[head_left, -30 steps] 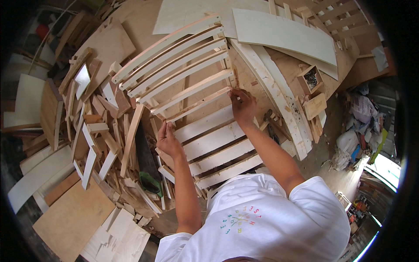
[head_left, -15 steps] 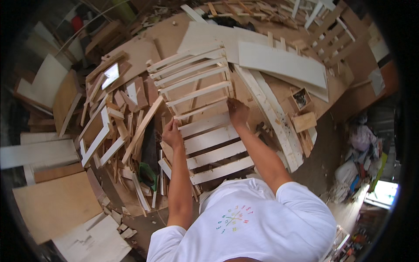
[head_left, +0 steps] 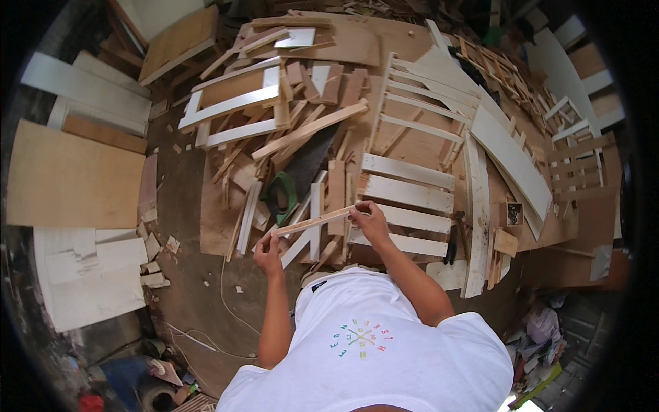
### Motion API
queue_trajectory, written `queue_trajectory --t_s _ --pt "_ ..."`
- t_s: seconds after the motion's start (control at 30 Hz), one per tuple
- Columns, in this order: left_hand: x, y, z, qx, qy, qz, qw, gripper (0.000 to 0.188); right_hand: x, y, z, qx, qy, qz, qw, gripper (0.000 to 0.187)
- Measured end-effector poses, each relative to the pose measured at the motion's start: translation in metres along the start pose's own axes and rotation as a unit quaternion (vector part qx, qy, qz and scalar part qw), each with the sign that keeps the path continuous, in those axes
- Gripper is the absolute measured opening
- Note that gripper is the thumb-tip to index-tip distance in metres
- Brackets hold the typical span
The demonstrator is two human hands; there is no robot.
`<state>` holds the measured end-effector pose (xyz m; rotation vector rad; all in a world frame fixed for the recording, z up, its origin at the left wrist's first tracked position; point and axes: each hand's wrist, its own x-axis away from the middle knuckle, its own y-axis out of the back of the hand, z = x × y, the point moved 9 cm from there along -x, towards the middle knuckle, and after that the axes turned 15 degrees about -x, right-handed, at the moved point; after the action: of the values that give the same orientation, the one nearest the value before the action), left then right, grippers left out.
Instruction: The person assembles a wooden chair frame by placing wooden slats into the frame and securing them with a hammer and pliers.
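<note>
A narrow wooden slat (head_left: 312,222) is stretched between my hands in front of my body. My left hand (head_left: 269,255) pinches its left end, and my right hand (head_left: 368,222) grips the right end. To the right lies a slatted wooden frame (head_left: 382,103) with thin crosspieces at its far part. Several wider white boards (head_left: 405,217) lie across its near part, beside my right hand. Just beyond the slat, a hand saw with a green handle (head_left: 281,198) rests among loose wood pieces.
Offcuts and a white-edged rectangular frame (head_left: 233,103) are piled at the table's left. Long white boards (head_left: 511,165) and a small box of fasteners (head_left: 512,213) lie at the right. Wood panels (head_left: 75,175) stand on the left, and a cord (head_left: 223,295) runs over the floor.
My hands have moved from the slatted frame toward the left and nearer my body, with the slat now held clear of the frame. The view has turned left.
</note>
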<state>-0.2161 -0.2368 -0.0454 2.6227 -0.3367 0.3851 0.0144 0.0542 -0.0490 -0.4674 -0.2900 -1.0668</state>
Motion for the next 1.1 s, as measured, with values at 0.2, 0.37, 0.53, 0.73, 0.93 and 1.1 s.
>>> queue_trajectory --t_s 0.2,0.37,0.53,0.73,0.93,1.1 --pt "-0.030 0.042 0.008 -0.156 -0.135 0.068 0.976 0.031 0.009 -0.062 -0.023 -0.115 -0.002 -0.034 0.993 0.031" --pt "-0.048 0.042 -0.001 -0.398 -0.329 0.019 0.856 0.042 0.023 -0.056 -0.039 -0.146 0.015 -0.115 0.982 0.030" --pt "-0.071 0.043 0.008 -0.383 -0.312 0.093 0.865 0.033 0.041 -0.062 -0.032 -0.153 0.063 -0.123 0.979 0.030" --pt "-0.051 0.084 -0.043 -0.185 -0.408 0.026 0.894 0.024 0.058 -0.073 -0.007 -0.217 0.080 -0.137 0.963 0.028" --pt "-0.015 0.132 -0.091 -0.142 -0.462 0.058 0.874 0.026 0.078 -0.105 0.020 -0.296 0.036 -0.086 0.951 0.017" --pt "0.005 0.162 -0.119 -0.114 -0.451 0.088 0.881 0.024 0.089 -0.126 0.030 -0.318 0.006 -0.052 0.947 0.016"
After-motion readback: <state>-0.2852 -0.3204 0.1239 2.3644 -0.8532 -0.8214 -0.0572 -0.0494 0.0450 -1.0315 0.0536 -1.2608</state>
